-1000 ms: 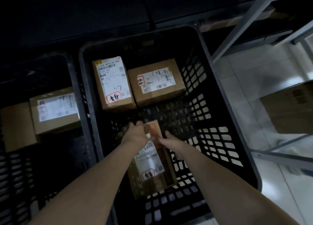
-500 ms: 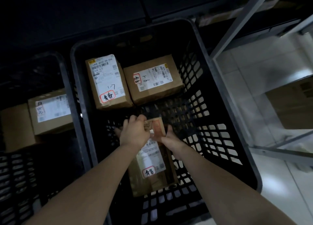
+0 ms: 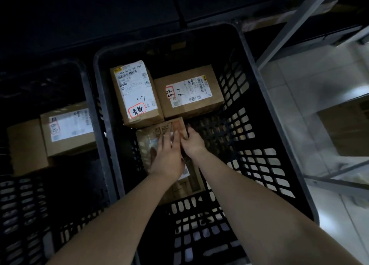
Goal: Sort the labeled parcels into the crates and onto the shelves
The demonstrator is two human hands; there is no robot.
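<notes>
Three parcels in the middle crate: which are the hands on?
The near parcel, just in front of the other two: left hand flat on it, right hand at its right edge. The 1-7 parcel and its neighbour lie untouched.

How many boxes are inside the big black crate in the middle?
3. The parcel marked 1-7 lies at the far left, another labeled parcel right beside it, and a third parcel nearer, under the left hand and right hand. More may hide in the dark.
</notes>
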